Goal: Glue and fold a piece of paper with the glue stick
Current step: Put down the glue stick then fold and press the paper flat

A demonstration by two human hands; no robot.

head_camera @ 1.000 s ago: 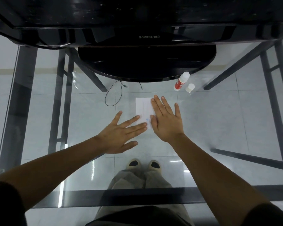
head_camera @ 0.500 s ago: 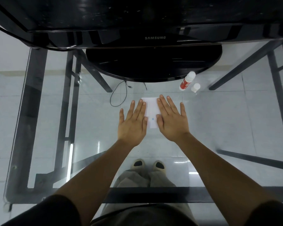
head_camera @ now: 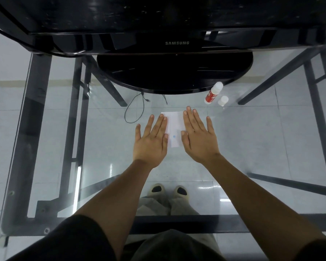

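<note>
A small white folded paper (head_camera: 174,127) with a blue dot lies flat on the glass table. My left hand (head_camera: 151,141) rests palm down, fingers straight, over the paper's left edge. My right hand (head_camera: 199,137) lies flat over its right edge, fingers spread. Only the strip between the two hands shows. A red and white glue stick (head_camera: 213,93) lies uncapped at the back right, its white cap (head_camera: 223,100) standing beside it. Neither hand holds anything.
A black Samsung monitor (head_camera: 177,43) with a round stand (head_camera: 174,76) fills the back of the glass table (head_camera: 262,140). A thin black cable (head_camera: 135,110) loops left of the paper. Table frame bars, floor tiles and my feet show through the glass.
My left hand swung from pointing sideways to pointing forward and settled on the paper's left edge. My right hand stayed flat on the right part. The camera view shifted slightly.
</note>
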